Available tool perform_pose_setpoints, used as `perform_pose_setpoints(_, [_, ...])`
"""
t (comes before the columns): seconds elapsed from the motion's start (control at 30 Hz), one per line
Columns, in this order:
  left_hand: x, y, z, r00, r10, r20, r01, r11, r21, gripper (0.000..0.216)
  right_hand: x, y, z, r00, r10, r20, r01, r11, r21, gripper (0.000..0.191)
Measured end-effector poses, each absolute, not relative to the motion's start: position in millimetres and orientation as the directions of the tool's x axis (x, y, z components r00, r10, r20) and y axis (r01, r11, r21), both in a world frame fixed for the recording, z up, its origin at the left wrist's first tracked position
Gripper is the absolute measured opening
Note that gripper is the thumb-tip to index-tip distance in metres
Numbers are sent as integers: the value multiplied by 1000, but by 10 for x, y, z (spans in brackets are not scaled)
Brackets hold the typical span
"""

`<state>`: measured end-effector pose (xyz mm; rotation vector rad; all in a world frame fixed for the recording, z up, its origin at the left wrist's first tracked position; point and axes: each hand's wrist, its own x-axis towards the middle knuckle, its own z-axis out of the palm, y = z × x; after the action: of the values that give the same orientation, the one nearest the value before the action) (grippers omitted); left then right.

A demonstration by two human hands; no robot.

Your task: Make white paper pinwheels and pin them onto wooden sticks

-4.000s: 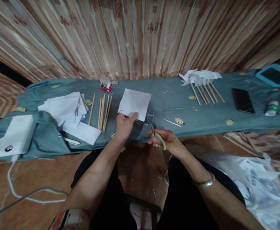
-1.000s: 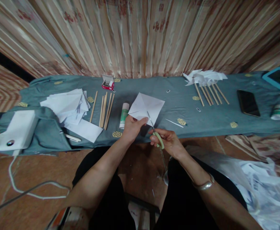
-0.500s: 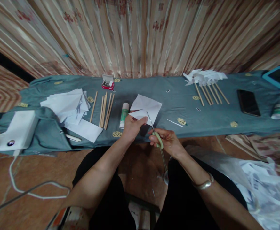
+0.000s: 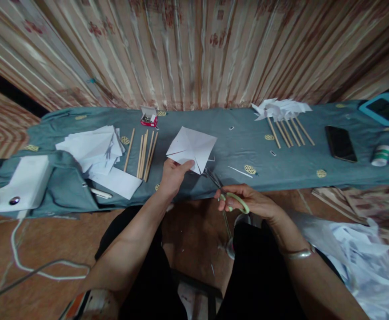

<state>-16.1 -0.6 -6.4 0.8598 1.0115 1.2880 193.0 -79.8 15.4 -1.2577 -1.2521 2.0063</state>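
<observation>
Between thumb and fingers, my left hand (image 4: 176, 178) pinches the near edge of a square white sheet of paper (image 4: 194, 144). Slits run inward from the paper's left and near corners, and faint creases cross it. My right hand (image 4: 247, 201) grips light-green-handled scissors (image 4: 226, 193); their blades point up and left, just off the near corner of the sheet. Left of the paper lie several wooden sticks (image 4: 143, 153). The glue stick seen there earlier is now hidden under the paper and hand.
A stack of white paper (image 4: 97, 149), a red box of small metal pieces (image 4: 148, 118) and a white device (image 4: 26, 182) sit at left. At right are paper pinwheels on sticks (image 4: 282, 111), a phone (image 4: 341, 143), another glue stick (image 4: 381, 155) and a blue-framed tablet (image 4: 386, 109).
The scissors have come out of the paper and moved down and right with my right hand. My left hand has shifted the paper left, and a slit now shows at its near corner.
</observation>
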Motion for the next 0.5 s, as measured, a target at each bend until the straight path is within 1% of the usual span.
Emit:
perform_pose_setpoints(0.07, [-158, -19, -64, 13, 992, -124, -331, 121, 936, 33, 2031, -770, 159, -409, 810, -420, 52, -439, -897, 58])
perform_pose_setpoints(0.1, [-153, -31, -61, 34, 991, -126, -322, 130, 938, 34, 2066, -749, 152, -332, 860, -388, 24, -403, -915, 58])
perform_pose_setpoints(0.17, [-143, -66, -54, 98, 986, -134, -296, 157, 942, 35, 2106, -691, 124, -123, 944, -308, -46, -315, -948, 56])
perform_pose_setpoints(0.23, [-133, -114, -44, 171, 972, -160, -258, 200, 945, 34, 2113, -620, 95, 49, 967, -251, -116, -244, -963, 57])
perform_pose_setpoints(0.27, [-128, -142, -37, 208, 962, -179, -232, 226, 946, 34, 2107, -583, 85, 92, 966, -243, -145, -228, -963, 57])
perform_pose_setpoints(0.33, [-118, -200, -20, 278, 937, -210, -180, 266, 947, 33, 2084, -518, 77, 119, 963, -241, -197, -215, -957, 59])
perform_pose_setpoints(0.5, [-93, -297, 6, 385, 888, -252, -121, 319, 940, 28, 1991, -442, 96, 47, 968, -245, -222, -229, -948, 50])
